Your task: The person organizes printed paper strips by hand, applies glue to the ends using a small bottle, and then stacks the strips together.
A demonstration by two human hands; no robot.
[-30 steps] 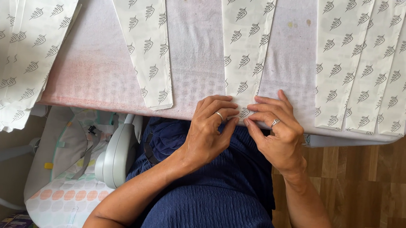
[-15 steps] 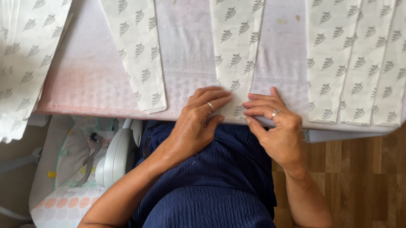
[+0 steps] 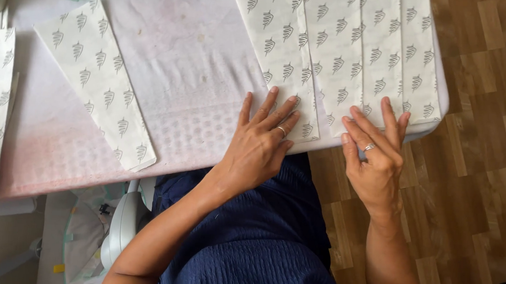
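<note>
Both hands, left hand and right hand, are lying flat with fingers spread wide on the near ends of the paper strips, which are running lengthwise away toward the far side.

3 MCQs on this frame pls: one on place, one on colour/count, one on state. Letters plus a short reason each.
1. Where does the left hand rest?
A. On the near end of a printed strip
B. On the wooden floor
C. In the person's lap

2. What colour is the leaf print on the strips?
A. Red
B. Dark grey
C. Yellow

3. How is the right hand posed?
A. Clenched in a fist
B. Flat, fingers spread
C. Pinching a strip in the air

Answers:
1 A: its fingertips lie on the strip at the table edge.
2 B: the motifs are dark grey on off-white.
3 B: its fingers lie spread over the ends of the overlapping strips.
</note>
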